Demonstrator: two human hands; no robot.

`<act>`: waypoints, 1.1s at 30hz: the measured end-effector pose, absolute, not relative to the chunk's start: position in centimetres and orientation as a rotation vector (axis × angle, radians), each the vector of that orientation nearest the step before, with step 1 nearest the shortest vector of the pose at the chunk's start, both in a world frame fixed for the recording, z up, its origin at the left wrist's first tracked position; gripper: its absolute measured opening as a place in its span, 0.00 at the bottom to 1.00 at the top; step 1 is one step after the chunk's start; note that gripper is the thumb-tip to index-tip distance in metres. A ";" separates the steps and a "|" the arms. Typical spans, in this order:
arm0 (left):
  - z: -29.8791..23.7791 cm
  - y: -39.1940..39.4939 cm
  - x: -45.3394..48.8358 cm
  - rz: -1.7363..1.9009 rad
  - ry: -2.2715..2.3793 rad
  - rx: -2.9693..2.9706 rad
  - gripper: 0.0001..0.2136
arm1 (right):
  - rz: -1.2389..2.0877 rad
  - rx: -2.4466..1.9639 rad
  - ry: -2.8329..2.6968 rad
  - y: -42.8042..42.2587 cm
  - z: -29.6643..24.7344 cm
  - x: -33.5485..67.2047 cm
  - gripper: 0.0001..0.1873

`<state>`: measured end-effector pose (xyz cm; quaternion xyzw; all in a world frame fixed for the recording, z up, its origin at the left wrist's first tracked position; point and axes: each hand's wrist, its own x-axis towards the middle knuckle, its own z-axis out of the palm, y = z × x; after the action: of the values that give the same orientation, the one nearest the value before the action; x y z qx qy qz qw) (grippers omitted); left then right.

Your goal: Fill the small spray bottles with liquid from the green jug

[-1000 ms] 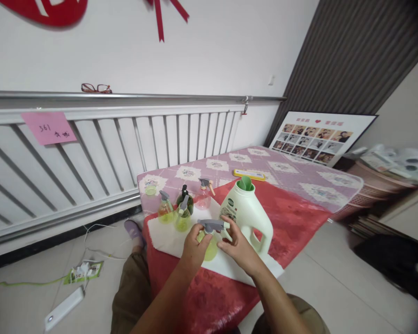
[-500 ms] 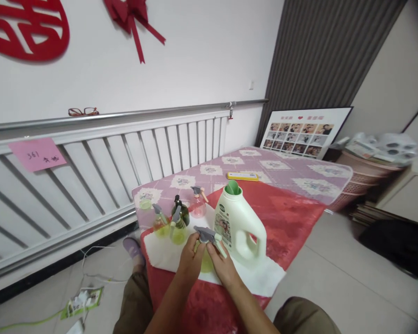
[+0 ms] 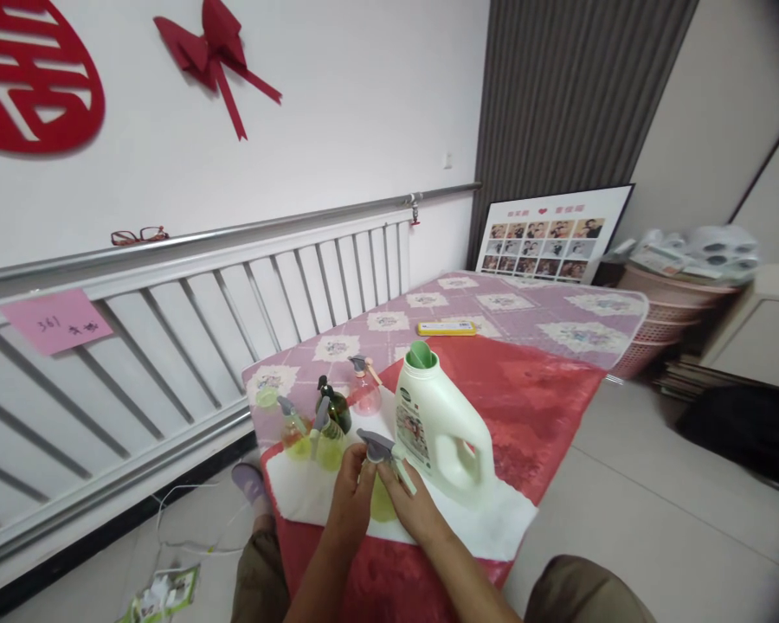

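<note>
Both hands meet at the neck of a spray bottle (image 3: 383,502) that holds yellow-green liquid and stands on a white cloth (image 3: 480,528). My left hand (image 3: 354,484) grips the left side of its grey spray head, fingers closed. My right hand (image 3: 408,502) pinches the collar from the right, beside the pale green trigger. Just right of them stands a large cream jug (image 3: 451,424) with a green open spout. To the left are a dark green spray bottle (image 3: 338,411), a pink one (image 3: 365,396) and two with yellow liquid, one of them a clear bottle (image 3: 330,452).
A red cloth (image 3: 525,398) lies under the white one, over a flowered purple tablecloth (image 3: 493,300). A yellow box (image 3: 447,329) lies behind the jug. A white radiator (image 3: 234,311) lines the wall; pink baskets (image 3: 662,311) stand at the right.
The head view has shifted slightly. Both hands stay on the spray head, whose trigger has turned a little and points more downward to the right.
</note>
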<state>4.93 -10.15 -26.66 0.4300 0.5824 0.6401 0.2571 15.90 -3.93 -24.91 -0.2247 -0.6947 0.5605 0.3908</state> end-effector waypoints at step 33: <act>-24.9 -12.2 3.0 1.707 1.511 0.947 0.19 | 1.343 -0.759 -1.687 -3.9 -24.9 14.1 0.11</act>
<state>3.03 -12.22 -24.94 0.3621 0.5779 0.6527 0.3300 14.13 -3.93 -24.87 -0.3021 -0.6714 0.5345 0.4150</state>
